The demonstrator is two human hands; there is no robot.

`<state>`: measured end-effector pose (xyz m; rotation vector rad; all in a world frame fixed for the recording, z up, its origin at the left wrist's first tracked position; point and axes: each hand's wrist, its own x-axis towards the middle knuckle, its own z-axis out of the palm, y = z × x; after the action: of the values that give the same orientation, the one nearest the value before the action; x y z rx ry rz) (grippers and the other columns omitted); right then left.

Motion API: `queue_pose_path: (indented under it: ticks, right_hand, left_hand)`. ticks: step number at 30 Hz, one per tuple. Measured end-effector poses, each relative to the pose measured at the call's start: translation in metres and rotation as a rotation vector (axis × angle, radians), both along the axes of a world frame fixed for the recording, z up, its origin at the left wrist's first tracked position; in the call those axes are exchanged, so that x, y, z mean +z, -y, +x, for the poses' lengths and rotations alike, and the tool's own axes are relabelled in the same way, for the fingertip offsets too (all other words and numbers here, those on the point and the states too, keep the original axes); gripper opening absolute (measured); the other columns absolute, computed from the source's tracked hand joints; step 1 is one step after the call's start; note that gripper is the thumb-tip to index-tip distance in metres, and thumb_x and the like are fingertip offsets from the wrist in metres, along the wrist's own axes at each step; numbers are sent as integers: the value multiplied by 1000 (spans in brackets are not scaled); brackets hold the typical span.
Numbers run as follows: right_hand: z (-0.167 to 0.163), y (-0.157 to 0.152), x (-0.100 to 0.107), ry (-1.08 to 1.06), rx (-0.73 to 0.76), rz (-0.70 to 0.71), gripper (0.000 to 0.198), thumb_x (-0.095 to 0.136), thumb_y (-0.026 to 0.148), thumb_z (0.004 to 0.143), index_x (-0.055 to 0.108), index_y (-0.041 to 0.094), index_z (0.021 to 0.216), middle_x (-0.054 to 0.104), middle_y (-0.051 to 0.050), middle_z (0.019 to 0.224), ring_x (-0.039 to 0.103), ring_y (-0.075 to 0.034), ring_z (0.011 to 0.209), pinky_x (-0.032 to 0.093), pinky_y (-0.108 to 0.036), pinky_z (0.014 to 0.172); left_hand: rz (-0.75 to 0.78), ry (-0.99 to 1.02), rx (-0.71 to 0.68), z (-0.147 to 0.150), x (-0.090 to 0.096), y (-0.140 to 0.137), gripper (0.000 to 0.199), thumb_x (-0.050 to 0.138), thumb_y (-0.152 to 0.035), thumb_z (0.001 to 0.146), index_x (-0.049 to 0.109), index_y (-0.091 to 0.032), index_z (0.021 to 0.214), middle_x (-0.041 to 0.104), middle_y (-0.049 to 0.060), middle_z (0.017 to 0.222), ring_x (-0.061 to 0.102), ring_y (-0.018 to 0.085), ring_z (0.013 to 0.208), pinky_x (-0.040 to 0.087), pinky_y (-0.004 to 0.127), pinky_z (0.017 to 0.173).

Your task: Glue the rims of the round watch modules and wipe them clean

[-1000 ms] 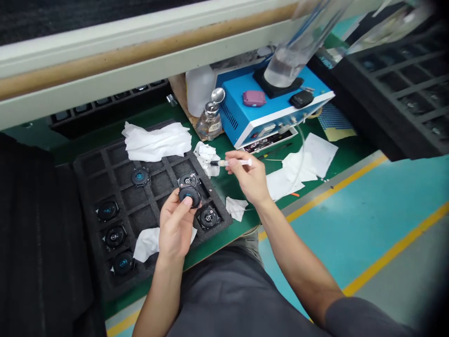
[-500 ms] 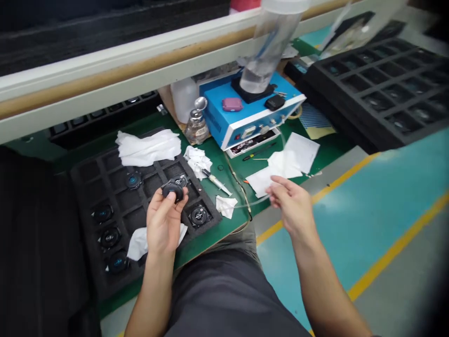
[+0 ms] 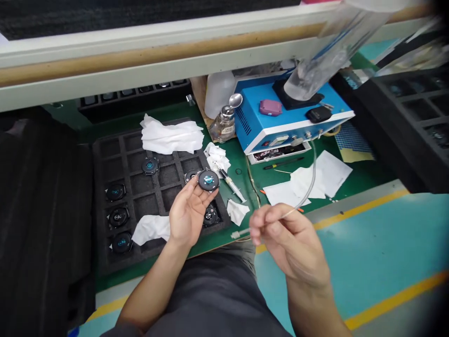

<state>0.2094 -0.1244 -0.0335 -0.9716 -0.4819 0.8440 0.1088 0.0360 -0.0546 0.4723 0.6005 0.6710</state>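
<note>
My left hand [image 3: 189,213] holds a round black watch case [image 3: 208,180] by its edge, its lit face turned up. In my right hand [image 3: 289,238] is a thin clear tube [image 3: 313,175], pinched between the fingers. The tube's pale end fitting [image 3: 240,233] sticks out to the left, apart from the watch case. From there the tube curves back up to the front of a blue machine [image 3: 294,117]. Beneath my left hand lies a black foam tray [image 3: 145,204] with several watch cases in its pockets, one of them a lit case [image 3: 150,165].
White cloths [image 3: 171,134] lie on the tray. A syringe [image 3: 232,186], a small glass bottle [image 3: 223,124] and paper sheets [image 3: 333,173] are on the green bench. A clear cylinder [image 3: 315,70] stands on the machine. Another foam tray [image 3: 393,121] sits at right.
My left hand has turned the watch case so its lit face shows. My right hand has lifted the tube off the bench area toward me. The head view has shifted.
</note>
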Motion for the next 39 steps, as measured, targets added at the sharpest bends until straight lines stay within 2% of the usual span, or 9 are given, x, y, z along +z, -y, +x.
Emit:
queue_pose_path:
  ticks: [3,8,11,16,26,35,39]
  right_hand:
    - [-1,-26,-4,140,-115,-4,8,69,19,94,74,25,95,74,-1,90,70,-13,73,60,-26,60]
    - [9,-52,-13,479,-422,-85,14,67,13,94,74,24,99,75,-2,96,71,-15,86,60,-30,68]
    - [13,-60,-19,587,-488,-112,10,68,17,95,74,24,97,75,-3,95,71,-17,87,59,-30,65]
    - [16,-66,-25,730,-558,-154,11,70,21,95,74,25,103,73,0,85,70,-15,77,58,-30,64]
    - [21,-62,-29,855,-509,-227,8,66,22,97,71,25,102,71,-1,84,69,-16,78,57,-31,66]
    - [23,-59,-33,853,-495,-255,10,66,19,96,71,25,101,71,-1,85,70,-15,79,57,-31,68]
    - [23,-58,-30,858,-475,-311,7,65,21,97,70,25,100,71,-1,86,71,-17,80,59,-33,68]
  left_hand:
    - [1,17,-5,-1,-5,1,21,62,-21,91,78,-19,103,81,8,115,75,25,112,52,50,112]
    - [-9,31,-36,-4,-8,2,24,63,-19,91,79,-20,109,79,8,122,73,26,117,52,50,113]
    - [19,-9,-103,-3,-8,2,28,70,-17,87,78,-20,114,76,9,129,70,26,124,50,46,115]
    - [117,-91,-180,-1,-13,5,46,83,-11,78,74,-21,122,74,9,133,68,26,127,50,41,116]
    - [109,-185,-204,0,-20,9,56,87,-14,76,71,-23,129,75,9,130,68,28,128,50,42,116]
    - [117,-177,-221,-1,-20,10,52,84,-12,78,72,-24,128,75,7,132,67,27,130,51,40,115]
    - [117,-178,-220,-1,-19,10,54,84,-11,78,71,-24,129,76,8,129,69,26,127,52,39,113]
